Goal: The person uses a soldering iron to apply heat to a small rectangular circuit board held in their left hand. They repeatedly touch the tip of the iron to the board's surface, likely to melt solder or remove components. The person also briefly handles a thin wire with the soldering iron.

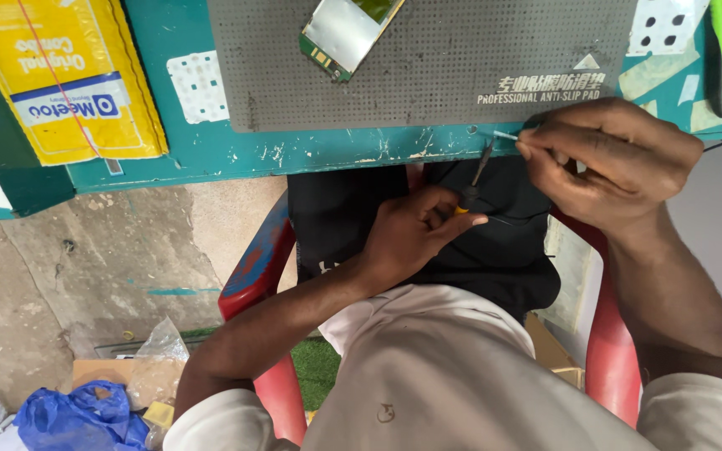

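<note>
the left hand [415, 230] is closed around a small screwdriver [475, 177], its dark shaft pointing up toward the table [211, 150] edge and a bit of yellow handle showing between the fingers. the right hand [607, 163] has its fingertips pinched together on a tiny pale blue part [505, 134], held right at the table edge just beside the screwdriver tip (whether tip and part actually touch is too small to tell). both hands hover over the person's lap, in front of a red chair [256, 267]. on the table lies a grey mat [428, 75] with a circuit board [346, 32] on it, and a yellow packet [68, 75] to the left. down on the floor, a cardboard box [98, 372] sits behind a blue bag [77, 418] and a clear bag [156, 367]; their contents can't be made out.
</note>
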